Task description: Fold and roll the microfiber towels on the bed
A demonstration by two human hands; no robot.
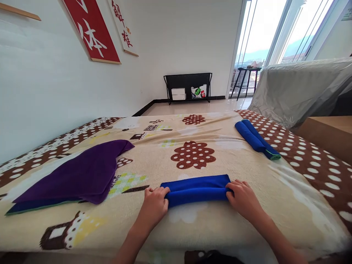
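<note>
A blue cloth point(196, 196), partly rolled into a long strip, lies crosswise near the front of the bed. My left hand point(157, 200) pinches its left end, fingers closed over the rolled edge. At the opposite end my right hand point(242, 194) grips the roll between thumb and fingers. Farther back on the right rest blue rolled cloths point(251, 137), side by side, with a green edge showing at the near end. To the left, a purple cloth point(79, 174) lies folded over a dark blue one point(41, 208) with a green edge.
A cream blanket point(154, 227) with brown dotted borders covers the bed. Beyond it stand a black metal rack point(188, 86) and a dark stool point(246, 80) by the window. Plastic sheeting point(299, 86) drapes furniture at right, near a cardboard box point(324, 135). Scrolls hang on the left wall.
</note>
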